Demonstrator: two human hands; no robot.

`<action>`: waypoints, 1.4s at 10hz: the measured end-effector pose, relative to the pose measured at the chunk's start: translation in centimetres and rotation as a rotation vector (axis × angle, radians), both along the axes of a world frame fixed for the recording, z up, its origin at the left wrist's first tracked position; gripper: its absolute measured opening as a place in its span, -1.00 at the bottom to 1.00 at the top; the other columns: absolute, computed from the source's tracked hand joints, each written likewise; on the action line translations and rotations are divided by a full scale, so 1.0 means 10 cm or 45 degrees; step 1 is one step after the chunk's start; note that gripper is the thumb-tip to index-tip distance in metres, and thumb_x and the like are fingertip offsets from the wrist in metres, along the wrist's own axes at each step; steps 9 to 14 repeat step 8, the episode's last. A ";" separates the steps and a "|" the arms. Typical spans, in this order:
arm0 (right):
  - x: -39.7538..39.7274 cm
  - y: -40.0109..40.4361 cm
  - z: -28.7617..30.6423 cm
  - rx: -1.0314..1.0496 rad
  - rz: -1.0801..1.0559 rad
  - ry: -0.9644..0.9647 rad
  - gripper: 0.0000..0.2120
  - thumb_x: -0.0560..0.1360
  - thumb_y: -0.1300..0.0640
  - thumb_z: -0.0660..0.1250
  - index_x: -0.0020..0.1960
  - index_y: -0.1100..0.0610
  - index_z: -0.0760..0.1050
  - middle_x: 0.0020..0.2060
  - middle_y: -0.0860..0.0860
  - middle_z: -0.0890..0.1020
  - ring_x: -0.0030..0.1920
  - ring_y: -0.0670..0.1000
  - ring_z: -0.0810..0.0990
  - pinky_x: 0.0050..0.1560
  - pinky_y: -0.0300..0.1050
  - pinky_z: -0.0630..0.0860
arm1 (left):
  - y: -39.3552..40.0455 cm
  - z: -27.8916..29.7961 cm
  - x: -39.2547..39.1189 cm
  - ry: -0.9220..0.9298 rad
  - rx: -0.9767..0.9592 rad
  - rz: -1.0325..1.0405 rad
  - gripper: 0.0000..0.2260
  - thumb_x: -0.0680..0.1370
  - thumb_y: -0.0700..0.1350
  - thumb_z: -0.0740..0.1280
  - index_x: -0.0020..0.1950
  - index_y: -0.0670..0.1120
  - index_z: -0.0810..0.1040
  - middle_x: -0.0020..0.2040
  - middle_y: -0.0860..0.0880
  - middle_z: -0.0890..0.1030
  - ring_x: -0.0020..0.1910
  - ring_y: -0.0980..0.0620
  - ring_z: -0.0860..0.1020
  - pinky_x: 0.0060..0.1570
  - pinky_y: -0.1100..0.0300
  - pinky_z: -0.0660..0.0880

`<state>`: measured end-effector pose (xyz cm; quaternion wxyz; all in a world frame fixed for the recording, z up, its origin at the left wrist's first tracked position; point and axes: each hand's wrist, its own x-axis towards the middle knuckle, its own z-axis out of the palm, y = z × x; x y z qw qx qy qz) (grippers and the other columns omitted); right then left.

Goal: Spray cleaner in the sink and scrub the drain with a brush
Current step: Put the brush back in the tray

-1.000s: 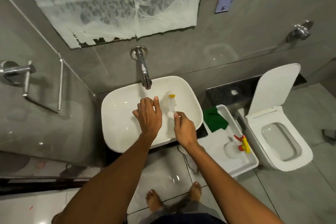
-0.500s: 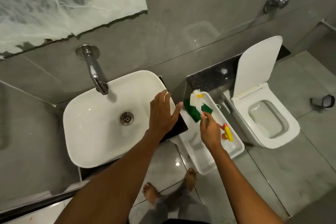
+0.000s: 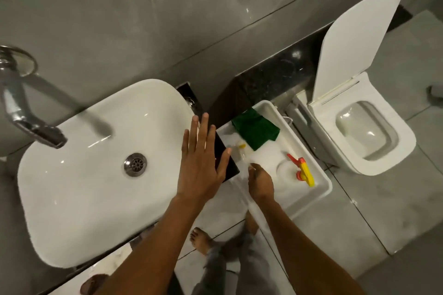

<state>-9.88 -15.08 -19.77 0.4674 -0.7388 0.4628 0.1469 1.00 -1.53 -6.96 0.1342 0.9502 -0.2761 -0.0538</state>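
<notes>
Right now I see my left hand [image 3: 200, 165] flat and spread over the right rim of the white sink [image 3: 72, 187], its fingers [image 3: 203, 127] wide and holding nothing, the tips reaching past the rim over the dark bench [image 3: 226, 163] edge. The sink's round metal drain [image 3: 135, 165] lies bare, well to the left of that hand, with the chrome tap [image 3: 31, 122] over the basin's far-left part.

My right hand [image 3: 260, 181] is down in the white tray [image 3: 321, 194] that stands beside the sink, curled around the end of the brush [image 3: 241, 151]; the fingers are narrow, closed on its pale handle. The brush is blurred, but its yellow band shows, and its head points toward the green cloth [image 3: 255, 129] lying in the tray's far end. I cannot tell whether the brush rests on the tray floor or is just above it.

The spray bottle [image 3: 300, 170], with a red and yellow trigger, lies in the tray to the right of my hand, apart from it. A white toilet [image 3: 374, 132] with its lid up stands further right.
</notes>
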 end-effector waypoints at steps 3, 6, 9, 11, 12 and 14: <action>0.14 -0.02 -0.26 -0.036 0.079 0.003 -0.63 0.76 0.03 0.17 0.49 0.12 0.53 0.42 0.15 0.61 0.42 0.22 0.57 0.52 0.16 0.47 | -0.02 0.05 0.00 0.068 -0.005 0.028 -0.38 0.74 0.24 0.04 0.71 -0.07 0.19 0.78 -0.03 -0.06 0.76 -0.06 -0.17 0.70 -0.25 0.07; 0.14 0.06 -0.25 -0.041 0.095 0.050 -0.60 0.71 0.09 0.29 0.51 0.19 0.49 0.44 0.17 0.59 0.44 0.22 0.57 0.53 0.13 0.47 | -0.02 0.03 0.00 0.060 -0.033 0.012 -0.39 0.73 0.24 0.03 0.70 -0.07 0.22 0.78 -0.03 -0.05 0.76 -0.06 -0.17 0.71 -0.23 0.05; 0.04 0.04 -0.05 -0.063 0.055 0.006 -0.49 0.70 0.08 0.32 0.61 0.19 0.35 0.51 0.16 0.52 0.50 0.20 0.52 0.54 0.12 0.46 | -0.02 0.06 0.01 0.022 -0.064 0.009 -0.42 0.74 0.21 0.07 0.68 -0.09 0.28 0.78 -0.07 0.02 0.77 -0.09 -0.10 0.70 -0.23 0.11; 0.04 0.04 -0.05 -0.063 0.055 0.006 -0.49 0.70 0.08 0.32 0.61 0.19 0.35 0.51 0.16 0.52 0.50 0.20 0.52 0.54 0.12 0.46 | -0.02 0.06 0.01 0.022 -0.064 0.009 -0.42 0.74 0.21 0.07 0.68 -0.09 0.28 0.78 -0.07 0.02 0.77 -0.09 -0.10 0.70 -0.23 0.11; 0.04 0.04 -0.05 -0.063 0.055 0.006 -0.49 0.70 0.08 0.32 0.61 0.19 0.35 0.51 0.16 0.52 0.50 0.20 0.52 0.54 0.12 0.46 | -0.02 0.06 0.01 0.022 -0.064 0.009 -0.42 0.74 0.21 0.07 0.68 -0.09 0.28 0.78 -0.07 0.02 0.77 -0.09 -0.10 0.70 -0.23 0.11; 0.04 0.04 -0.05 -0.063 0.055 0.006 -0.49 0.70 0.08 0.32 0.61 0.19 0.35 0.51 0.16 0.52 0.50 0.20 0.52 0.54 0.12 0.46 | -0.02 0.06 0.01 0.022 -0.064 0.009 -0.42 0.74 0.21 0.07 0.68 -0.09 0.28 0.78 -0.07 0.02 0.77 -0.09 -0.10 0.70 -0.23 0.11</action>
